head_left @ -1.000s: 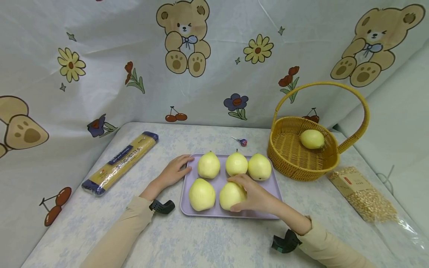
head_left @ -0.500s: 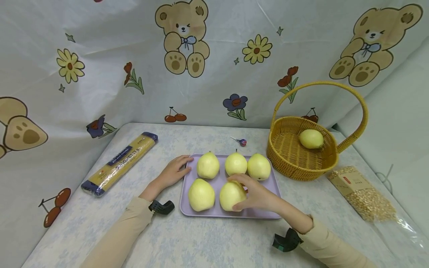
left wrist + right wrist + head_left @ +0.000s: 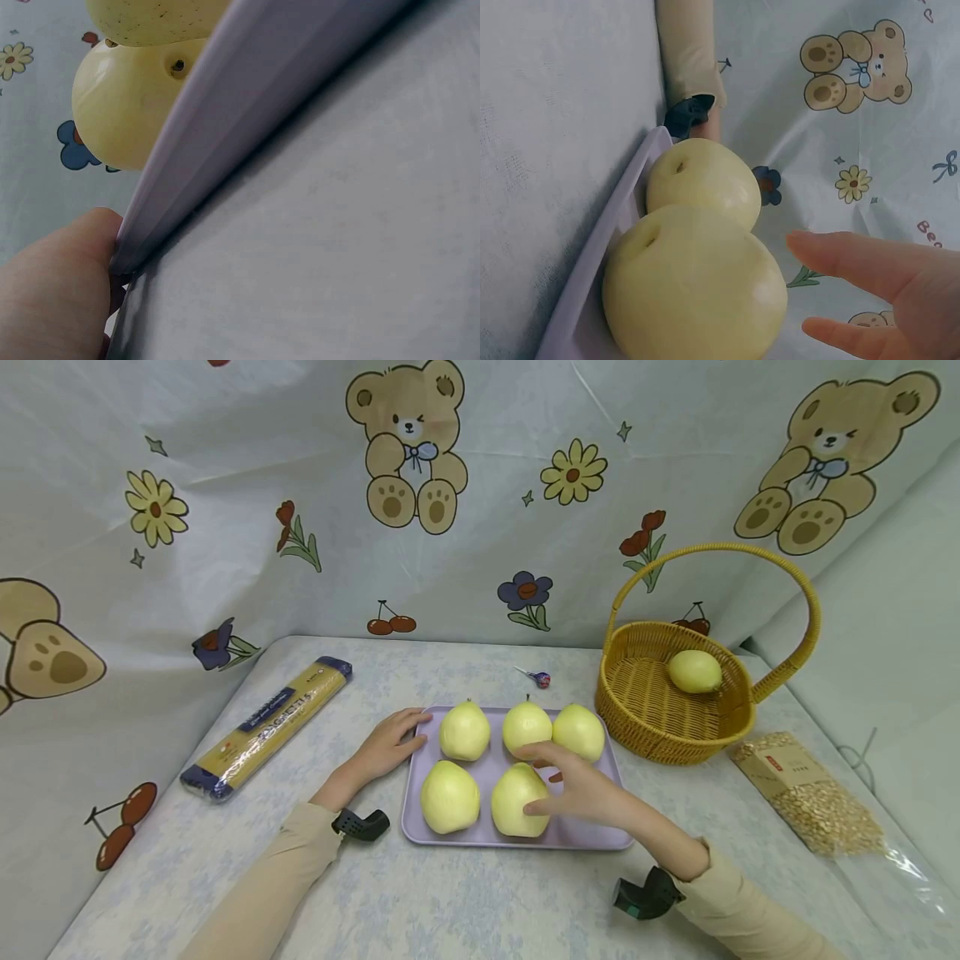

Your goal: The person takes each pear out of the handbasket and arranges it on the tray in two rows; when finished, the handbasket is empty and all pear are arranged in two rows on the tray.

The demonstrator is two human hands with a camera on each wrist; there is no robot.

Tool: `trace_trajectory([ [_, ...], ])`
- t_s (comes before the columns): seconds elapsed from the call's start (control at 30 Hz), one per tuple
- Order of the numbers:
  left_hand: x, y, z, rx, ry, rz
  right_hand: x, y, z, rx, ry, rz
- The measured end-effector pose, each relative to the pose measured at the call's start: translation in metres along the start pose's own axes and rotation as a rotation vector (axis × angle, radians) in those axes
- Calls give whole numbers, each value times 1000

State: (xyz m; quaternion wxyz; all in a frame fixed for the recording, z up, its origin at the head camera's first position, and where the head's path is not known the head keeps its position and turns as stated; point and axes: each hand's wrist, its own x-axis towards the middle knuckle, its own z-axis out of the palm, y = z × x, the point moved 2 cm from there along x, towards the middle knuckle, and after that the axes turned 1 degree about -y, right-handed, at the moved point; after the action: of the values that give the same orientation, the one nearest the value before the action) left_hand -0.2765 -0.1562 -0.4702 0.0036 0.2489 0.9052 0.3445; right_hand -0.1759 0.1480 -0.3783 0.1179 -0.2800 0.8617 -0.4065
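Several pale yellow pears sit in a lilac tray (image 3: 486,839), three at the back and two in front. My right hand (image 3: 581,789) is spread at the right of the front middle pear (image 3: 517,802), with its thumb in front of that pear in the head view. A gap shows between its fingers (image 3: 847,259) and the large pear (image 3: 697,285) in the right wrist view. The left hand (image 3: 382,747) rests its relaxed fingers on the tray's left rim; the left wrist view shows the thumb (image 3: 97,229) against the rim, with the other fingers mostly hidden.
A wicker basket (image 3: 660,745) with a tall handle stands at the back right, holding one pear (image 3: 695,671). Near it lies a bag of grains (image 3: 817,797). A spaghetti pack (image 3: 266,727) lies at left, and a lollipop (image 3: 538,678) behind the tray.
My right hand has loosened from the front middle pear, its fingers lifting away and spreading. That pear has tipped slightly. The left hand has stayed at the tray's rim.
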Motion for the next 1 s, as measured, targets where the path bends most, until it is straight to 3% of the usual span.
trace_trajectory([
  [0.3,0,0,0,2,0,0,6,3,-36,75,93,11],
  [0.53,0,1,0,0,8,8,10,15,-84,50,270,96],
  [0.8,0,-2,2,12,3,3,13,56,-148,54,469,199],
  [1.0,-1,-2,1,4,11,6,12,88,-181,107,567,275],
])
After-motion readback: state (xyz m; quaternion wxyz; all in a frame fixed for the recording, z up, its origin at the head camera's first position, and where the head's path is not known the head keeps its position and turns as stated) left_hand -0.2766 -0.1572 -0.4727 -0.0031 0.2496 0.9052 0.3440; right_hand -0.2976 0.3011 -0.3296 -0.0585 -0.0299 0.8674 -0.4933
